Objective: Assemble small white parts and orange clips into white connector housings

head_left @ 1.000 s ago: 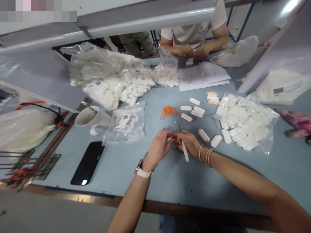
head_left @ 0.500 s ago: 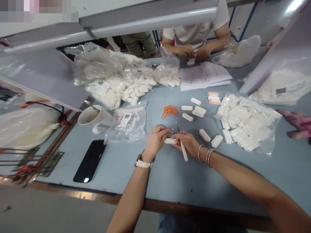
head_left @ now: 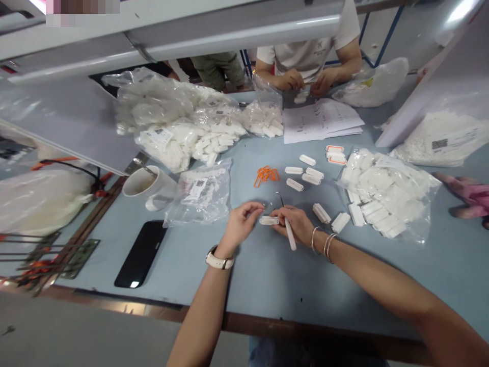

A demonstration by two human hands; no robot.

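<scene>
My left hand (head_left: pixel 240 224) and my right hand (head_left: pixel 296 224) meet over the blue table (head_left: pixel 267 275), and a small white oblong plastic part (head_left: pixel 269 220) is held between their fingertips. The right hand also grips a white-handled tool (head_left: pixel 289 230) with a thin dark tip that points away from me. A watch is on my left wrist and bangles on my right. Just beyond lie several loose white parts (head_left: pixel 309 176) and a small heap of orange clips (head_left: pixel 266 174).
Clear bags of white parts (head_left: pixel 179 127) fill the back left, another bag (head_left: pixel 385 191) lies at the right. A mug (head_left: pixel 147 187) and a black phone (head_left: pixel 140 253) sit left. Papers (head_left: pixel 319 120) lie before a person opposite. A pink-gloved hand (head_left: pixel 468 193) rests at right.
My hands have drawn slightly apart, so the white part between them now shows. My left wrist has turned outward a little. The person opposite has spread their hands.
</scene>
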